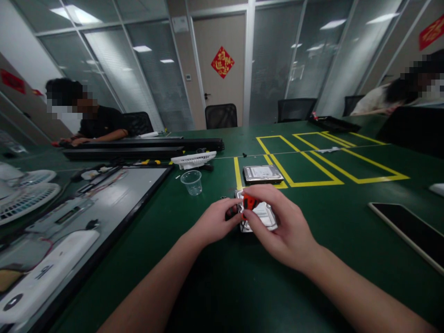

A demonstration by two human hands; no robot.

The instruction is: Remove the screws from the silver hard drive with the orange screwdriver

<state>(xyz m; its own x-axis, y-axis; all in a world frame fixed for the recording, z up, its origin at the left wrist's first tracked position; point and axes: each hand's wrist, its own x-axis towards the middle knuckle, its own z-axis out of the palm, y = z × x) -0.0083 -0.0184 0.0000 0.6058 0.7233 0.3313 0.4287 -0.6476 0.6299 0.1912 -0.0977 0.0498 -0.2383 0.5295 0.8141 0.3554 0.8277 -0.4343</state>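
A hard drive point(265, 217) with a silver top lies on the green table in front of me, partly covered by my hands. My right hand point(286, 224) grips the red-and-black handle of a screwdriver point(249, 202) over the drive's left part. Its tip is hard to see. At the drive's left edge is my left hand point(213, 219), thumb and index finger closed beside the screwdriver; what they hold is hidden. Just beyond lies a second hard drive point(262, 174), label up. A clear plastic cup point(192, 182) stands to the left.
Left lies a large grey panel point(138, 178) bearing a white device point(52, 273); white fan parts point(24, 199) are beside it. A white grille point(194, 159) and long black bars point(145, 147) are farther back. Right are yellow tape outlines point(315, 183) and a tablet point(412, 231). Two people sit across.
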